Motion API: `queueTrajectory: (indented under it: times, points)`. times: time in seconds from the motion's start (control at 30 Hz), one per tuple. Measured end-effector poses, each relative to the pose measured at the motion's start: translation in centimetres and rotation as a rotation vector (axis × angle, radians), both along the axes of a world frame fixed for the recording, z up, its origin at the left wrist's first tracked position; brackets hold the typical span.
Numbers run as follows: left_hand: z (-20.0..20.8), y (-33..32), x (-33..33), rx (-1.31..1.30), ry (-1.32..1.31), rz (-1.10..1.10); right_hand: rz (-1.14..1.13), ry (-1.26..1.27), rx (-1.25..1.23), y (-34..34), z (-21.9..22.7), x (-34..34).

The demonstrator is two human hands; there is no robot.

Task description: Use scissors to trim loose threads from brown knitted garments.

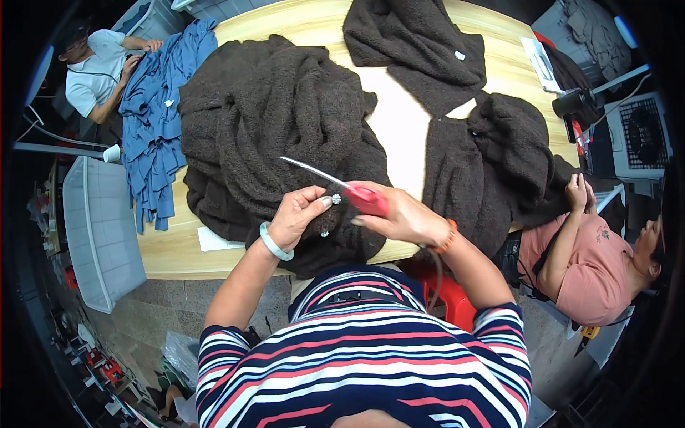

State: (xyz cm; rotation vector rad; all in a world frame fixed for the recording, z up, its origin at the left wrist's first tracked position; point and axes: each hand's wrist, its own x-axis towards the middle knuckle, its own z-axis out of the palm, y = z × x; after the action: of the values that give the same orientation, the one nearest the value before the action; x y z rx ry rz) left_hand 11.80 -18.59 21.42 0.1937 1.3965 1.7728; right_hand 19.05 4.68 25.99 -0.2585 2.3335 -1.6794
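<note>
Currently faces a bulky dark brown fleece heap (pixel 278 107) spread over the left half of the table (pixel 407 143), standing in the way straight beyond the red-handled scissors (pixel 366 199). Has, toward the far edge, a dark brown fleece piece (pixel 421 50) bearing a small white tag (pixel 460 55); nearer the right edge, a crumpled brown fleece pile (pixel 457 171), touched by a co-worker in a pink shirt (pixel 585 274) beside the near right corner. Shows white papers (pixel 539 64) by the far right corner, with a black cylindrical device (pixel 574 105) close by. Has blue garments (pixel 153 121) draped over the left edge, handled by a co-worker in a white shirt (pixel 89 85), plus a pale plastic bin (pixel 100 228) just outside that edge. Includes a white sheet (pixel 217 240) at the near edge. Carries the scissors over the heap's near side, long axis slanting from near right to far left, tip toward the far left; cannot tell whether the blades are parted. Grips the red handles with the right hand (pixel 405 216), fingers wrapped round. Pinches the heap's cloth with the left hand (pixel 296 216), thumb and forefinger together beside a pale bead-like button (pixel 336 199), with a second pale button (pixel 325 234) nearer the near edge.
</note>
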Motion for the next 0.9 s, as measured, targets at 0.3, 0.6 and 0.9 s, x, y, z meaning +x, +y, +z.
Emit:
queueTrajectory:
  times: [0.3,0.6,0.9]
  points:
    - [1.3,-2.2,0.9,-0.193,0.065,-0.179,-0.003,-0.230,-0.137,-0.2,-2.3,-4.1]
    - [1.7,-2.0,1.0,-0.066,0.090,0.135,-0.028,-0.195,-0.058,0.2,-1.9,-7.8]
    - [0.8,-1.6,1.0,0.012,0.070,0.165,-0.071,-0.153,0.062,1.2,-1.7,-5.1]
